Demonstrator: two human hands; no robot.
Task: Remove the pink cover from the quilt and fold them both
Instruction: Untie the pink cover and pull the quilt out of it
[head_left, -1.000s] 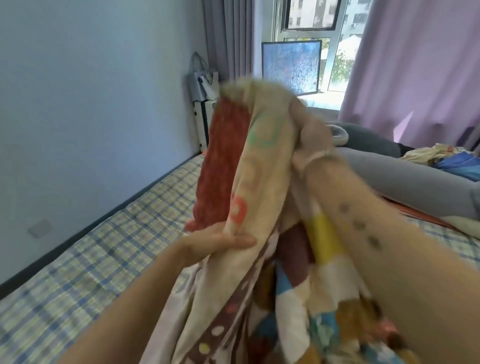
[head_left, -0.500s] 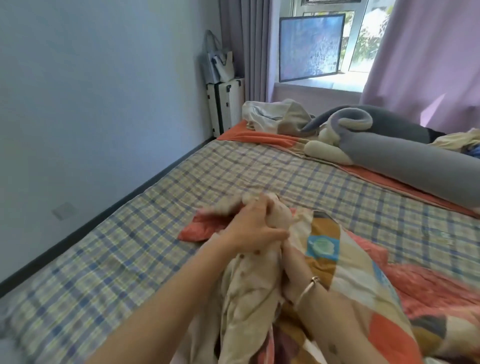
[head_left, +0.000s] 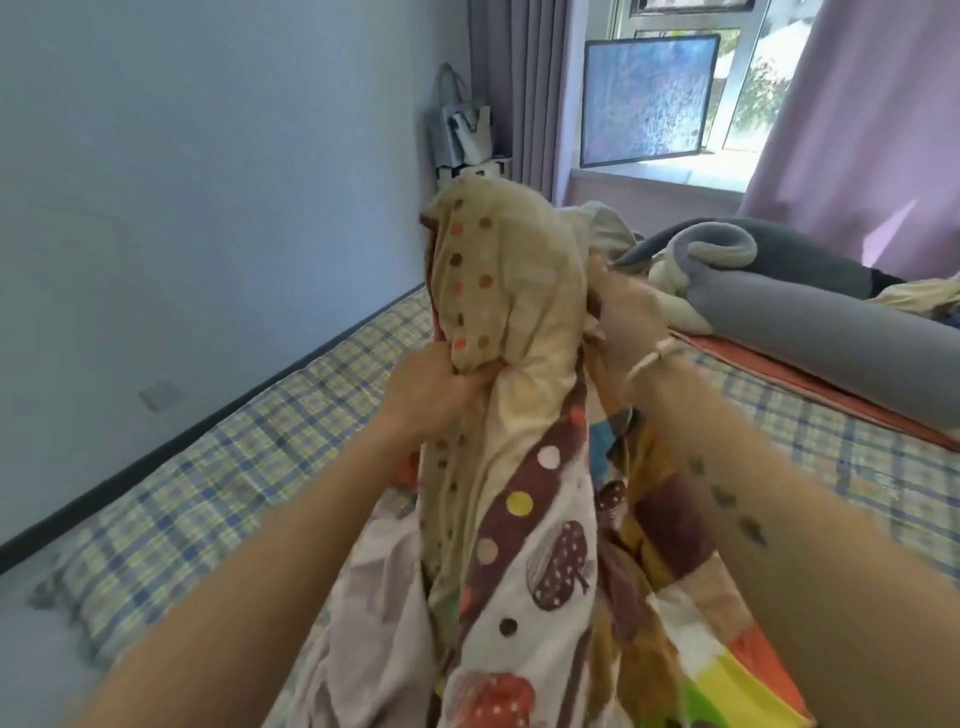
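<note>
A bunched patterned cover (head_left: 519, 322), beige with coloured dots and patchwork prints, is lifted upright in front of me over the bed. My left hand (head_left: 431, 395) grips the bunch from the left, just below its rounded top. My right hand (head_left: 623, 317), with a bracelet at the wrist, holds the fabric on the right side, fingers partly hidden in the folds. A thin strip of red quilt (head_left: 435, 312) shows at the cover's left edge; the rest of the quilt is hidden inside. The cover's lower part (head_left: 545, 597) hangs down between my forearms.
A checked bedsheet (head_left: 249, 467) covers the mattress along the blue wall. A long grey bolster pillow (head_left: 810, 332) and crumpled clothes lie at the head of the bed. A suitcase with a bag (head_left: 462, 135) stands in the corner by the window.
The bundle was up a second ago, pressed down on the bed half a second ago, and is now lifted again. Both hands stayed on the fabric.
</note>
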